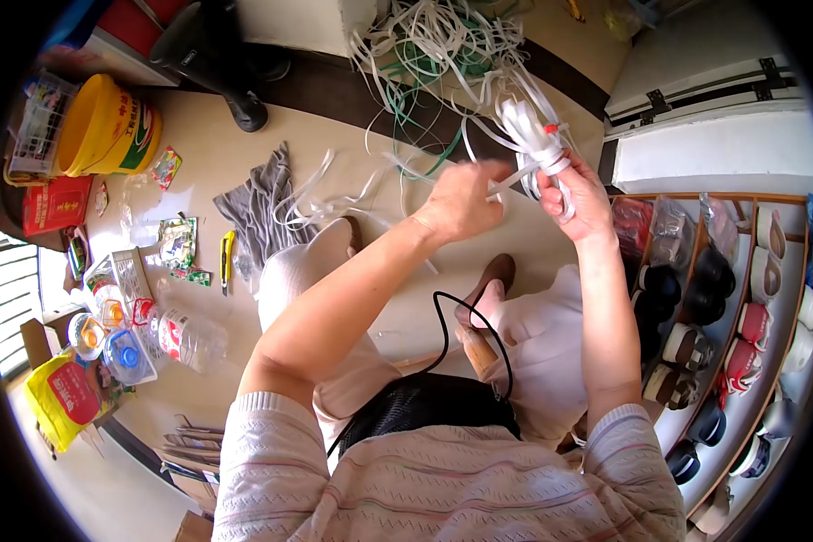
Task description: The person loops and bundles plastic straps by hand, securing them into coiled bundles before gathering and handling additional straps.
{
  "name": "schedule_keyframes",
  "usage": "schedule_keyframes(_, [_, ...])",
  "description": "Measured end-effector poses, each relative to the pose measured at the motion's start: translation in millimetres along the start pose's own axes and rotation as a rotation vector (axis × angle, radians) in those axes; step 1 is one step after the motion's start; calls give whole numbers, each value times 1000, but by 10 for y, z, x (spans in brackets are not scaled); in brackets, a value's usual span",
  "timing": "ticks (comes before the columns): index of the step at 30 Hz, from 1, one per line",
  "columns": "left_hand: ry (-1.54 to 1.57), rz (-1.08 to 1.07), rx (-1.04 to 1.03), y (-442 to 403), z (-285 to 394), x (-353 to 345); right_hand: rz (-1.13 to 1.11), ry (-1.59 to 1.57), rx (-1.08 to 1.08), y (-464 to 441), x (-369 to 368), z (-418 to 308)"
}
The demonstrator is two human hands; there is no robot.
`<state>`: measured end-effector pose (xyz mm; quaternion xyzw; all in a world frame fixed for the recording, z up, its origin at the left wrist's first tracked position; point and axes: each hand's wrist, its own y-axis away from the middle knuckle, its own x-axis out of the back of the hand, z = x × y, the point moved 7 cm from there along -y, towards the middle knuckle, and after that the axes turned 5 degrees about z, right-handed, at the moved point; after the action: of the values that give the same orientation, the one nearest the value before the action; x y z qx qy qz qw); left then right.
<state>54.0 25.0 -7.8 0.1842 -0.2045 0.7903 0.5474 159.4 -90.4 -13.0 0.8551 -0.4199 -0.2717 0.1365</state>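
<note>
My right hand (580, 197) is closed around a bundle of white plastic strapping (526, 126), with loops standing up above the fingers. A small red piece (551, 129) shows on the bundle. Just to its left, my left hand (465, 200) is closed on a white strip that runs across to the bundle; its fingers are partly blurred. Beyond both hands lies a tangled heap of white and green strapping (434, 54). Loose white strips (321, 194) trail over the floor and a grey cloth (266, 203) on the left.
A yellow utility knife (228, 257) lies on the floor to the left. Further left are a yellow bucket (108, 126), plastic bottles (185, 339) and snack packets (178, 239). A shoe rack (741, 271) stands on the right. A black cord (443, 316) loops near my lap.
</note>
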Motion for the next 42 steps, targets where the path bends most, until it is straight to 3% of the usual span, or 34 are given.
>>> schedule_keyframes(3, [159,-236,155,42,8,-113,91,58,124,-35,138,-158])
schedule_keyframes(7, [584,-374,223,71,190,33,318,505,290,-101,387,-197])
schedule_keyframes(9, [929,-430,282,64,176,27,170,905,203,-123,298,12])
schedule_keyframes(11, [1175,-339,404,-13,48,73,-149,1003,-20,36,-9,190])
schedule_keyframes(14, [1464,-277,490,-75,-23,136,-415,721,-119,270,-365,223])
schedule_keyframes(18, [1326,-219,540,-73,-86,137,-526,549,-143,322,-344,93])
schedule_keyframes(21, [1245,-133,567,-82,-222,46,-542,236,-62,321,-335,-7])
schedule_keyframes(22, [1162,-143,571,-66,-188,24,-464,125,5,293,-315,-49])
schedule_keyframes(25, [849,-277,523,-4,-123,-26,-230,223,39,198,-196,-147])
schedule_keyframes(29, [561,-250,383,59,90,-16,97,343,109,64,48,-112])
schedule_keyframes(31, [460,-245,325,76,152,8,142,384,138,67,33,-93])
schedule_keyframes(38, [1497,-316,450,-25,157,14,196,481,207,43,-78,-34])
schedule_keyframes(42, [1397,-235,415,-39,125,58,163,537,222,41,-130,-7])
